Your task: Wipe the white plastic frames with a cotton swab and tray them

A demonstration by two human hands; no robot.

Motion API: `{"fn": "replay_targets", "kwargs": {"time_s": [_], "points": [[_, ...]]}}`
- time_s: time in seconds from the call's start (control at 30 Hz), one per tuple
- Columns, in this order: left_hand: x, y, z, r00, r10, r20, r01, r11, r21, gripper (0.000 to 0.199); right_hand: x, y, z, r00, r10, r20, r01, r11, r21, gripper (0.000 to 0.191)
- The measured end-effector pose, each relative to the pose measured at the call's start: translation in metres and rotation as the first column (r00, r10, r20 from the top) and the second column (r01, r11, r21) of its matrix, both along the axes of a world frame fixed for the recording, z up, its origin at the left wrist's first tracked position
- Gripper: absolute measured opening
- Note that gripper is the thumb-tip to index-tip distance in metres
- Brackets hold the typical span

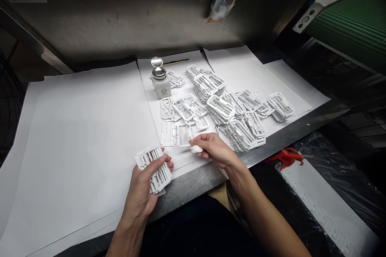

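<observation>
A stack of white slotted plastic frames is gripped in my left hand, thumb across the top, above the table's front edge. My right hand pinches a white cotton wad between thumb and fingers. Just beyond that wad, a single white frame lies on the paper, with another frame to its left. Large piles of the same frames spread behind and to the right of my right hand. Whether the wad touches the nearest frame, I cannot tell.
White paper sheets cover the metal table. A small pump bottle with its lid up stands behind the frames, near a thin dark stick. Red-handled scissors lie at the right below the table edge. A plastic bag hangs on the back panel.
</observation>
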State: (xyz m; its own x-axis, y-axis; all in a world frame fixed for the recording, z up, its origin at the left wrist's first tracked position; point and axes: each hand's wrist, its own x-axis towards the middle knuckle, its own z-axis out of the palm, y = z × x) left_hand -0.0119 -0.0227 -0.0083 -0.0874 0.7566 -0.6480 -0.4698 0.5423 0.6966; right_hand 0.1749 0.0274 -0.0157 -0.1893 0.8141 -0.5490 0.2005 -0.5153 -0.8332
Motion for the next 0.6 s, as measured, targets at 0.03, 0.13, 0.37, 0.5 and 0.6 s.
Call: {"fn": "replay_targets", "kwargs": {"time_s": [0.03, 0.13, 0.37, 0.5, 0.6], "points": [[0.000, 0.000, -0.001, 1.000, -0.009, 0.001, 0.009, 1.000, 0.007, 0.041, 0.004, -0.006, 0.002, 0.998, 0.024, -0.054, -0.025, 0.999, -0.020, 0.031], [0.003, 0.000, -0.002, 0.996, -0.074, 0.049, 0.071, 0.996, 0.054, 0.040, 0.011, -0.027, 0.006, 0.973, 0.069, -0.220, -0.088, 0.993, -0.078, 0.035], [0.010, -0.010, -0.006, 0.992, -0.124, 0.007, 0.121, 0.979, 0.165, 0.021, 0.007, -0.058, 0.008, 0.953, 0.100, -0.287, -0.127, 0.989, -0.076, 0.032], [0.011, -0.014, -0.006, 0.994, -0.082, -0.074, 0.096, 0.973, 0.212, 0.025, 0.013, -0.055, 0.012, 0.975, 0.032, -0.218, -0.027, 0.999, 0.026, 0.030], [0.013, -0.016, -0.003, 0.987, -0.098, -0.124, 0.122, 0.971, 0.207, 0.029, 0.016, -0.050, 0.017, 0.982, -0.094, -0.162, 0.116, 0.984, 0.134, 0.028]]}}
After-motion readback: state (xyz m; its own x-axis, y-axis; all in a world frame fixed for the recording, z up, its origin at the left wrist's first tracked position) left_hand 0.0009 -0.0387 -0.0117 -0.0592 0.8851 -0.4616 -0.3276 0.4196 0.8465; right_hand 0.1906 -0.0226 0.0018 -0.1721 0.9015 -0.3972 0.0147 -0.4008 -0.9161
